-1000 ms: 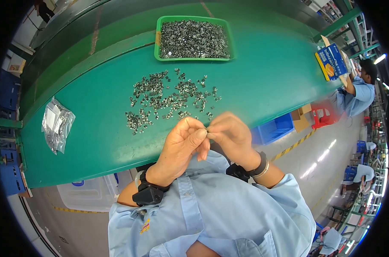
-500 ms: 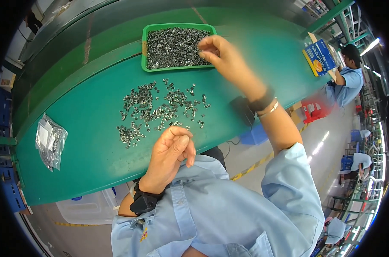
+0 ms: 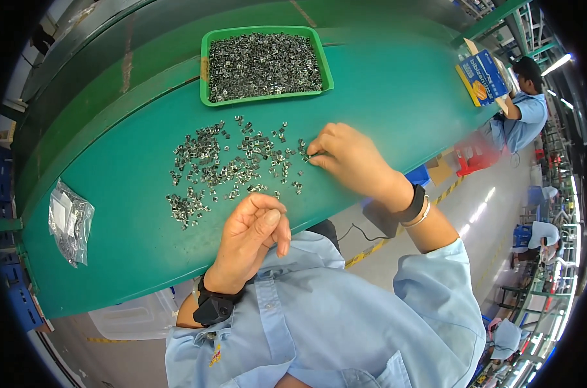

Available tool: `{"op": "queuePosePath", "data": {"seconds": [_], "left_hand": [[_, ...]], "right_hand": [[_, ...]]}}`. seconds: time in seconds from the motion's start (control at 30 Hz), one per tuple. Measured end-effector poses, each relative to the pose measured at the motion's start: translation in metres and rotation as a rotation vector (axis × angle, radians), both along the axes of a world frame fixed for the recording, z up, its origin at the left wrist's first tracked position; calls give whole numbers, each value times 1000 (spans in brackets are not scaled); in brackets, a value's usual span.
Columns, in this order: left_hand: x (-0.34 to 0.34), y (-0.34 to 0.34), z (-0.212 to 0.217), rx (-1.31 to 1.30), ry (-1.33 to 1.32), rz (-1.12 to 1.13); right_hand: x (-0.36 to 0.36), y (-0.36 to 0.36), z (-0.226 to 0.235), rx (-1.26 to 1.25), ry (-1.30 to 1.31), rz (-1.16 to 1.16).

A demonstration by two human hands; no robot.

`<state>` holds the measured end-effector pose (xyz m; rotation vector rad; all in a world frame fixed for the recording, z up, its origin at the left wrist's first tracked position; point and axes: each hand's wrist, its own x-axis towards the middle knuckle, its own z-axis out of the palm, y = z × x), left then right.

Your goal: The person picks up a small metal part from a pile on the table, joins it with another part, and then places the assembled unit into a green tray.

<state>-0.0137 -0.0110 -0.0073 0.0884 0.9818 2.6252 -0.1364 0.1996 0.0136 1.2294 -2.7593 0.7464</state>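
While the left side of the green worktop (image 3: 131, 213) carries only a clear plastic bag (image 3: 70, 223) of small parts lying flat at about nine o'clock, the work itself sits further right. A scatter of small metal clips (image 3: 232, 165) is spread loose across the middle of the worktop, well apart from the bag. Beyond it, at twelve o'clock, a green tray (image 3: 206, 71) stands filled with clips of the same kind. The left hand (image 3: 251, 236) is held just off the near edge of the table at six o'clock, fingers curled inward toward the palm; whether it encloses a clip cannot be told, as the fingers hide the palm. The right hand (image 3: 348, 158) lies at three o'clock of the scatter, palm down, fingertips pinched together at the outermost clips and touching the worktop there; a clip appears to be between them, though it is too small to confirm. Judgement: the step in hand is picking a single piece from the loose scatter. The next move would call for a clean lift without dragging neighbouring clips, then bringing the two hands together. At the far right, at two o'clock, a co-worker (image 3: 526, 110) sits beside a blue box (image 3: 481, 77).
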Motion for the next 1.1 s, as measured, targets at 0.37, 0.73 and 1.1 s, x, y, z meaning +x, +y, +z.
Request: {"op": "queuePosePath", "data": {"seconds": [0.37, 0.73, 1.1], "left_hand": [[2, 5, 7, -103, -9, 31], [1, 12, 25, -470, 34, 86], [1, 1, 20, -336, -11, 63]], "right_hand": [[42, -20, 30, -447, -244, -93], [61, -43, 61, 126, 269, 209], [64, -44, 46, -104, 4, 202]]}}
